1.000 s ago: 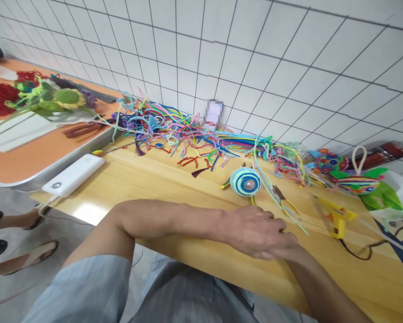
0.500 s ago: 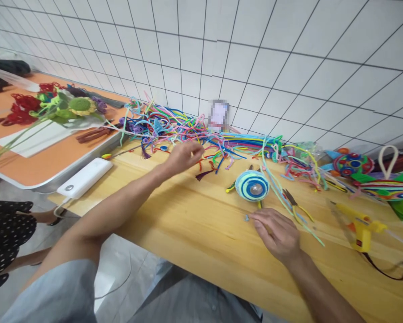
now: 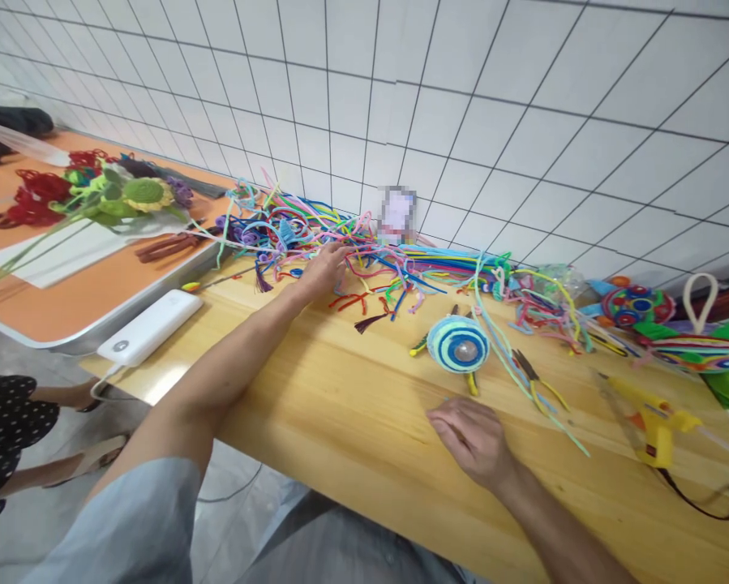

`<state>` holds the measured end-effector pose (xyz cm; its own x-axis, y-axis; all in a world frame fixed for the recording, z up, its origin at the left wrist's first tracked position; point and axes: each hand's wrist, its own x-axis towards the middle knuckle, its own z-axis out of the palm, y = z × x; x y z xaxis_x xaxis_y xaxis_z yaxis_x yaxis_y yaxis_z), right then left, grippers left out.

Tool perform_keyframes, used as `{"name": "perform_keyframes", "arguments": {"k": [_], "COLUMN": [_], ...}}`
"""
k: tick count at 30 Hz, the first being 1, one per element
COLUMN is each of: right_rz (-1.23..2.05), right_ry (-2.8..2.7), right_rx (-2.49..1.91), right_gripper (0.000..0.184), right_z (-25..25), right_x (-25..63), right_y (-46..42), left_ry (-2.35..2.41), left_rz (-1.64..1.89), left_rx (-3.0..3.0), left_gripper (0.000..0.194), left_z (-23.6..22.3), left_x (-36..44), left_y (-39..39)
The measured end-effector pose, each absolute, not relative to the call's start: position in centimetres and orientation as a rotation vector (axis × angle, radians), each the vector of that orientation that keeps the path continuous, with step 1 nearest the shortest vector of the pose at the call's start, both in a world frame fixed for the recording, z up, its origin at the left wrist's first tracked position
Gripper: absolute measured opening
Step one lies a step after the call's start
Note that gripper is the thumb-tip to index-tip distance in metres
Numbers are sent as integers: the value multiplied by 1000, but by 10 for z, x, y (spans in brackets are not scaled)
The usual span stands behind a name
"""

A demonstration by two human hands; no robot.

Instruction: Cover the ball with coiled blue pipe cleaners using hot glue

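Note:
My left hand (image 3: pixel 326 269) reaches to the back of the table, its fingers stretched out at the near edge of a tangled pile of colourful pipe cleaners (image 3: pixel 285 231). Strands partly hide the fingertips, and no held piece shows. Low over the bare wood at centre right is my right hand (image 3: pixel 470 438), closed, with its fingers curled together; what they hold, if anything, is hidden. Just beyond it rests a round blue and light-green striped coil (image 3: pixel 458 345) with a shiny dome in its middle. Yellow-handled pliers (image 3: pixel 473 384) stick out from under the coil.
Another pair of pliers (image 3: pixel 538 381) and a yellow glue gun (image 3: pixel 656 422) lie to the right. Colourful fish-shaped crafts (image 3: pixel 698 349) stand at the far right. A white power bank (image 3: pixel 151 326) sits at left, beside an orange-topped table (image 3: pixel 66 308). A person's legs (image 3: pixel 66 470) show at lower left.
My left hand has moved forward and slightly left to the pile, its fingers straightening. My right hand has drawn back towards me, away from the coil, and the small blue-grey bit near its fingertips no longer shows clearly.

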<state>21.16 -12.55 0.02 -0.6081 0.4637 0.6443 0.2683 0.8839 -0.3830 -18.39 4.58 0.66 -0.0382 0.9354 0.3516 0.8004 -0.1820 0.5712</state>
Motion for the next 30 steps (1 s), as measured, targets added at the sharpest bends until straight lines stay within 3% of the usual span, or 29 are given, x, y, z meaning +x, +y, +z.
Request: {"name": "perform_keyframes", "arguments": {"k": [7,12,19,30], "right_rz": [324,326,351,363], "right_ry": [-2273,-2279,-2277,-2271], "right_rx": [-544,-567,-596,-612], "right_gripper": [17,16,18,18], "right_z": [-4,-6,-7,-9], "right_x": [210,208,208,208], "right_y": [-123,-121,-120,-119], "left_ry": [1809,1770,1553,1335], "left_rz": [1192,1340,1416,1254], "left_rx": [1864,1559,1304,1613], "left_gripper": [15,35,41,21], "left_z": [21,41,60,64], "left_x": [-195,-204,-201,-169], "left_y": [63,73,75,66]}}
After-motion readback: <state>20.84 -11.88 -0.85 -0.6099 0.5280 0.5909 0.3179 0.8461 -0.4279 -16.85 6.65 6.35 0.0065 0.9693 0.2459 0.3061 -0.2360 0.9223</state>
